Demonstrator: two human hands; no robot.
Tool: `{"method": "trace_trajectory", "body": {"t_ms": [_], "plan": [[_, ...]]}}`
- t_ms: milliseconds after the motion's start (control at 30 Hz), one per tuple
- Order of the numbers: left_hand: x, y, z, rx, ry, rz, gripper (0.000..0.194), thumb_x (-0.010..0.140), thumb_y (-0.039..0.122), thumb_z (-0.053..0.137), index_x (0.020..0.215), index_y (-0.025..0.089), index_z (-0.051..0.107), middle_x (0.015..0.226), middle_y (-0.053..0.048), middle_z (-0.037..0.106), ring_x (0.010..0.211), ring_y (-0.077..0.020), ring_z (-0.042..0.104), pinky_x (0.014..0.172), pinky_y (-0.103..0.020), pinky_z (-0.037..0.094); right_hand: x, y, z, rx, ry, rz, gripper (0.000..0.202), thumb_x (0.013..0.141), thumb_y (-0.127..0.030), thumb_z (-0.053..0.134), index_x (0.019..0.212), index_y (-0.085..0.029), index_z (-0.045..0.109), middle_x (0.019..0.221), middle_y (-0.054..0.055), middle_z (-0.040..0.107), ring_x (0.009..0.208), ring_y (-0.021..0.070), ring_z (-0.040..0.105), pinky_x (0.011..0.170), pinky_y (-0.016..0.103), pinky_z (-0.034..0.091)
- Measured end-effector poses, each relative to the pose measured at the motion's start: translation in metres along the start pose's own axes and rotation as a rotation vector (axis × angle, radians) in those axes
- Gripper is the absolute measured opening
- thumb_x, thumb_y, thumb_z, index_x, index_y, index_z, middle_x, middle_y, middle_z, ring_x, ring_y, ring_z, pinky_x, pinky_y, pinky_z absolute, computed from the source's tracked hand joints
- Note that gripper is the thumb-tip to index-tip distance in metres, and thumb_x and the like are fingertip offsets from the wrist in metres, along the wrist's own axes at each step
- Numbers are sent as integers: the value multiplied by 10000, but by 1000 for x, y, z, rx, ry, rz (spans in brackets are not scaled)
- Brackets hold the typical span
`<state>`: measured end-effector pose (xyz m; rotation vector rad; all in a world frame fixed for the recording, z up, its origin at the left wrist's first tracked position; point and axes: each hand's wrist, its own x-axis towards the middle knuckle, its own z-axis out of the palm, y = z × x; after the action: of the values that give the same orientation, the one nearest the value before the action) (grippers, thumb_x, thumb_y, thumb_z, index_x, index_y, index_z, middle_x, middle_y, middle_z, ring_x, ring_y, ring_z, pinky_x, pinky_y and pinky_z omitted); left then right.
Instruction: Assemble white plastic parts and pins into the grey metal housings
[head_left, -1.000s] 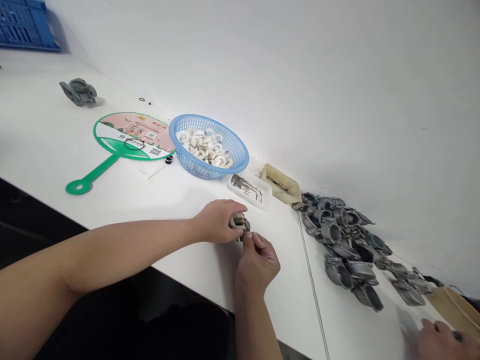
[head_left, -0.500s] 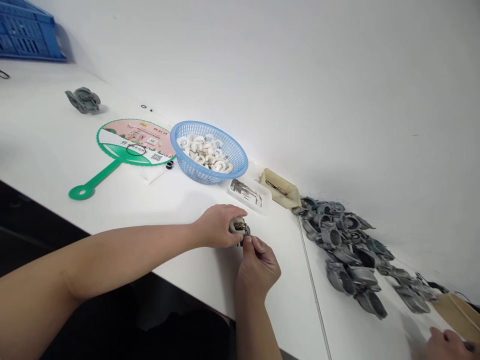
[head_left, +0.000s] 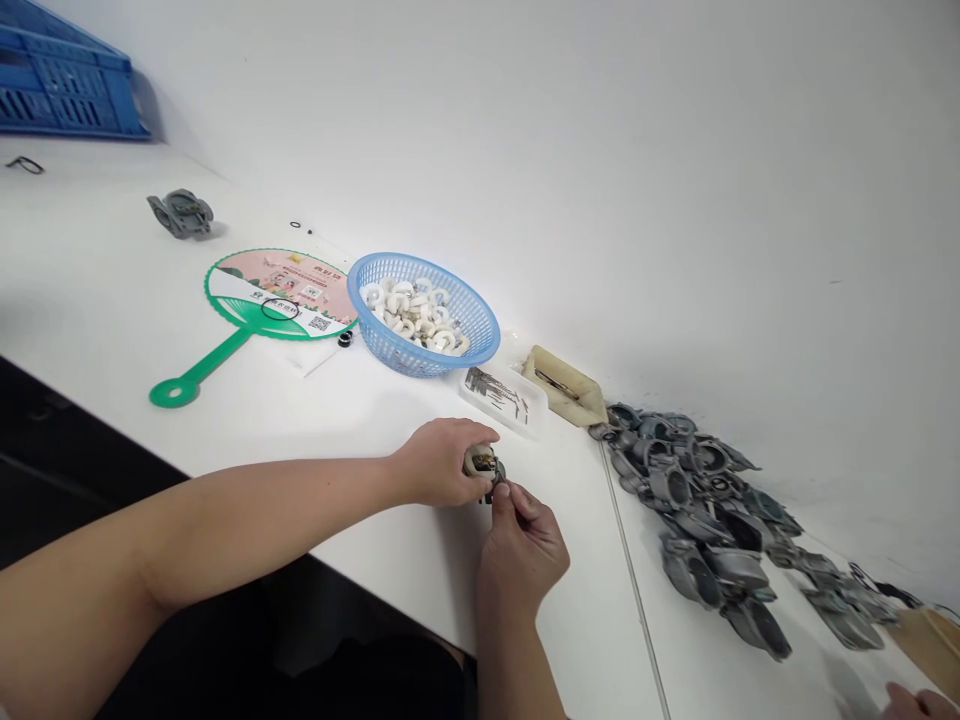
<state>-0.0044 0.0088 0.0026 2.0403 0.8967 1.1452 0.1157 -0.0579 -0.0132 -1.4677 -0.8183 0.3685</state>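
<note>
My left hand (head_left: 442, 462) is closed around a small grey metal part with a white plastic ring (head_left: 480, 461), held over the white table. Brass-coloured bits show inside the ring. My right hand (head_left: 526, 540) is closed in a pinch against the part's near right side. Whatever its thumb and fingertips hold is too small to make out. Just beyond my hands lies a clear shallow tray (head_left: 517, 418) of thin metal pins. Beside it stands a cream box (head_left: 581, 405) with a slim tool or rods in it.
A blue basket (head_left: 397, 350) holds many white rings. Left of it lies a green-edged hand fan (head_left: 225, 352), with a grey casting (head_left: 182, 213) behind. Grey metal castings (head_left: 690, 480) are heaped right of the table seam. A blue crate (head_left: 75, 90) stands back left. Another person's hand (head_left: 915, 703) shows bottom right.
The whole view has shifted slightly, so things appear a little lower and further right. My hands keep the same hold on the part. The other person's hand has moved partly out of view.
</note>
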Motion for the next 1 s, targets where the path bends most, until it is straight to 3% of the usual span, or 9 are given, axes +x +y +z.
{"method": "trace_trajectory", "body": {"t_ms": [1000], "plan": [[1, 2, -1, -16, -10, -9, 515, 625, 274, 629, 1123, 157, 576, 1056, -66, 635, 952, -229, 593, 860, -343, 483, -1, 5, -7, -122, -59, -54, 255, 688, -364, 707, 804, -142, 661, 898, 72, 666, 816, 194, 630, 753, 308, 530]]}}
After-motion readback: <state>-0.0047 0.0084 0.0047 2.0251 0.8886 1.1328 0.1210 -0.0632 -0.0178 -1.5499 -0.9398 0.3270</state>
